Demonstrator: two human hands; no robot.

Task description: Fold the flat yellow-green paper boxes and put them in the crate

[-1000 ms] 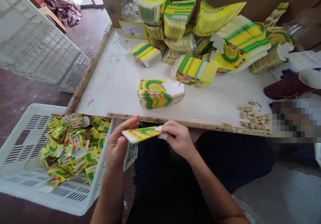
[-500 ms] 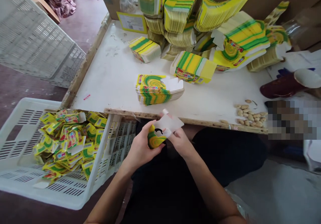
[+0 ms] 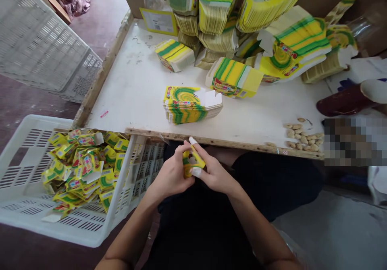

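Just below the table's front edge, a small yellow and green carton is held in front of my lap. My left hand wraps round its left side. On its right side my right hand grips it, with white coverings on the thumb and a fingertip. Part of the carton is hidden behind my fingers. Closest on the table lies a stack of flat cartons, their white flaps to the right. To the left, a white plastic crate holds many yellow and green cartons.
More carton stacks stand along the back of the white table. Peanuts and a dark red mug lie at the right. A second white crate stands at the upper left. A wooden strip edges the table.
The carton's white flaps stood up open and now no longer show. My right hand has closed in on the carton, its thumb now across the front. The view has shifted slightly.
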